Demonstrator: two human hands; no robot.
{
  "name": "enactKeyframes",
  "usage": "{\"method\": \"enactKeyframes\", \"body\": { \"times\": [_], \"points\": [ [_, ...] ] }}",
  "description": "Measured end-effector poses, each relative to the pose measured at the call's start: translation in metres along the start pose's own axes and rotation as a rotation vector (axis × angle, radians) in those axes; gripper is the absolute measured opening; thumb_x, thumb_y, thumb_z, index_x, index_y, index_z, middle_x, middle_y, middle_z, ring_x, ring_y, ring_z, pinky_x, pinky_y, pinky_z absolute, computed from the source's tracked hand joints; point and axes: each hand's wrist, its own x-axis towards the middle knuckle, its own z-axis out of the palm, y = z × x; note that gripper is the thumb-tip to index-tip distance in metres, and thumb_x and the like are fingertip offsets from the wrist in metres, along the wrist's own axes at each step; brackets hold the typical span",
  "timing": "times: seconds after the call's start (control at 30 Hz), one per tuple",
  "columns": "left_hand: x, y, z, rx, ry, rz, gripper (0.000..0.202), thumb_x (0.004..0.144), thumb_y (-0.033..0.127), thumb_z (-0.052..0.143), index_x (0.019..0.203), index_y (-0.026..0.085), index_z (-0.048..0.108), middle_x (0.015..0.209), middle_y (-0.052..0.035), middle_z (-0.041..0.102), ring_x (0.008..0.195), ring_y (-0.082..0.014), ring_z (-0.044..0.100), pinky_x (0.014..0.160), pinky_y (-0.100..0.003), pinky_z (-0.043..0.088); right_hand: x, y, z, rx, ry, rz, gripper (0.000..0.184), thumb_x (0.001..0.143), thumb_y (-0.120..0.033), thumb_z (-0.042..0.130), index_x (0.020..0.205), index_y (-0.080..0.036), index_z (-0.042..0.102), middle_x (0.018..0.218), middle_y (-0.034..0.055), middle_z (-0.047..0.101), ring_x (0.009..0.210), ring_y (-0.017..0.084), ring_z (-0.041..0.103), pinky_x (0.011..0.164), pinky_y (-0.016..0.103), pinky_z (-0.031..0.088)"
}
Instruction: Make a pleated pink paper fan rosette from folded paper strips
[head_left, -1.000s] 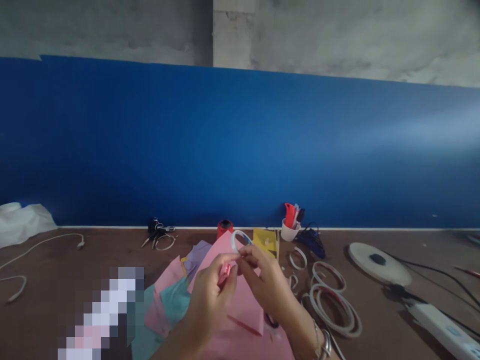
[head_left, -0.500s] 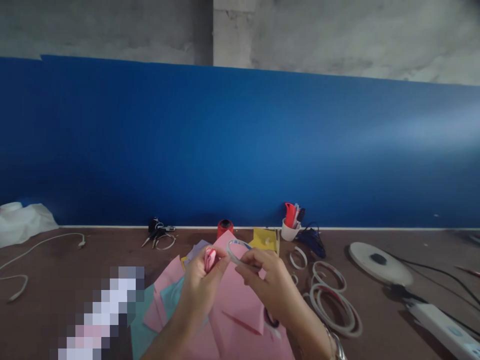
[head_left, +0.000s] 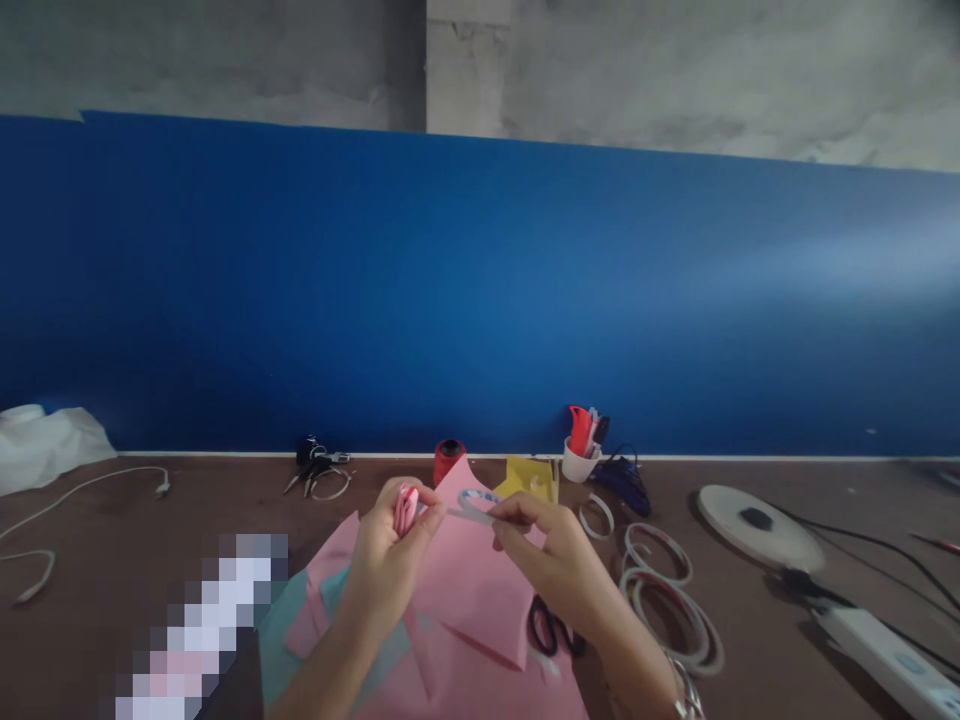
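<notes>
My left hand (head_left: pixel 382 565) is closed around a small folded pink paper piece (head_left: pixel 406 509), its layered end showing above the fingers. In my right hand (head_left: pixel 551 550), thumb and fingers pinch a thin roll of clear tape (head_left: pixel 471 498). A short strip of tape seems to run from the roll to my left fingertips. Beneath both hands lie pink paper sheets (head_left: pixel 480 590), overlapping a light blue sheet (head_left: pixel 289 620). Black-handled scissors (head_left: pixel 553 630) rest on the pink paper by my right wrist; their blades are hidden.
Behind the paper stand a red round object (head_left: pixel 449 460) and yellow paper (head_left: pixel 529 478). A white cup (head_left: pixel 580 462) holds pens. Tape rings (head_left: pixel 667 610), a white disc (head_left: pixel 761 525) and a power strip (head_left: pixel 889 655) lie right. Keys (head_left: pixel 319 465) and a white cable (head_left: pixel 112 475) lie left.
My hands have moved apart, the left one a little leftward and the right one rightward. The tape roll has tilted flatter, and more of the scissors shows.
</notes>
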Motion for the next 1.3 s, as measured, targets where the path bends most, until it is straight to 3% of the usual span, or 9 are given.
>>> {"method": "enactKeyframes", "body": {
  "times": [0.1,0.23,0.4,0.5,0.7,0.87,1.03,1.2,1.3],
  "points": [
    [0.001,-0.003,-0.002,0.031,0.011,0.036,0.010,0.070,0.028,0.065,0.065,0.021,0.060,0.068,0.0008,0.053,0.060,-0.0132,0.046,0.052,-0.021,0.034,-0.001,-0.001,-0.001,-0.016,0.002,-0.023,0.018,0.078,-0.017,0.050,0.072,-0.019,0.067,0.067,0.0002,0.067,0.069,0.015,0.059,0.066,0.024,0.042],
    [-0.002,-0.004,-0.003,0.079,0.009,0.000,0.014,0.072,0.032,0.064,0.064,0.021,0.060,0.051,0.0058,0.038,0.047,-0.0102,0.033,0.046,-0.021,0.029,0.000,-0.002,-0.002,-0.028,0.009,-0.034,0.019,0.078,-0.017,0.050,0.073,-0.019,0.068,0.067,0.0011,0.068,0.068,0.016,0.061,0.066,0.025,0.043],
    [-0.007,0.001,-0.002,0.066,0.071,0.094,0.010,0.072,0.028,0.065,0.065,0.021,0.062,0.063,0.0013,0.055,0.060,-0.0141,0.048,0.057,-0.023,0.038,0.000,-0.002,-0.002,-0.026,0.030,-0.057,0.016,0.077,-0.018,0.051,0.072,-0.018,0.066,0.068,0.0021,0.068,0.070,0.017,0.061,0.068,0.027,0.045],
    [-0.010,0.004,0.001,0.026,0.118,0.105,0.011,0.071,0.027,0.067,0.063,0.021,0.061,0.066,0.0002,0.058,0.063,-0.0154,0.051,0.058,-0.024,0.039,-0.001,-0.001,-0.002,-0.033,0.025,-0.045,0.018,0.078,-0.020,0.050,0.077,-0.019,0.068,0.073,0.0030,0.069,0.076,0.019,0.062,0.074,0.029,0.044],
    [-0.013,0.007,0.006,-0.018,0.205,0.104,0.021,0.071,0.026,0.067,0.089,0.023,0.055,0.067,0.0045,0.059,0.058,-0.0128,0.050,0.058,-0.024,0.042,-0.001,-0.002,-0.003,-0.066,0.034,-0.040,0.020,0.079,-0.021,0.050,0.079,-0.020,0.070,0.075,0.0036,0.070,0.080,0.020,0.061,0.078,0.032,0.042],
    [-0.017,0.000,0.003,0.029,0.177,0.365,0.018,0.075,0.019,0.065,0.090,0.023,0.054,0.071,0.0033,0.060,0.064,-0.0121,0.056,0.063,-0.023,0.046,0.002,0.001,-0.002,0.003,0.077,-0.036,0.018,0.077,-0.022,0.052,0.075,-0.019,0.070,0.068,0.0033,0.068,0.073,0.019,0.058,0.072,0.030,0.041],
    [-0.026,-0.011,0.005,0.071,0.208,0.610,0.021,0.075,0.010,0.064,0.091,0.022,0.056,0.077,0.0014,0.062,0.063,-0.0118,0.060,0.058,-0.022,0.049,0.007,0.009,0.001,0.310,-0.021,0.128,0.019,0.072,-0.028,0.056,0.075,-0.015,0.070,0.061,0.0026,0.064,0.063,0.016,0.055,0.061,0.026,0.040],
    [-0.029,-0.020,0.011,0.102,0.196,0.636,0.025,0.074,0.006,0.063,0.092,0.023,0.057,0.076,0.0017,0.062,0.063,-0.0117,0.061,0.059,-0.022,0.050,0.010,0.012,0.010,0.208,0.061,0.169,0.018,0.069,-0.029,0.057,0.070,-0.016,0.070,0.061,0.0024,0.065,0.058,0.015,0.054,0.056,0.025,0.037],
    [-0.027,-0.011,0.006,0.089,0.263,0.639,0.021,0.072,0.007,0.064,0.086,0.022,0.059,0.072,0.0019,0.062,0.062,-0.0115,0.060,0.060,-0.023,0.049,0.016,0.029,0.005,0.199,0.150,0.159,0.019,0.070,-0.029,0.055,0.066,-0.015,0.068,0.058,0.0024,0.063,0.058,0.016,0.055,0.056,0.025,0.038]
  ]
}}
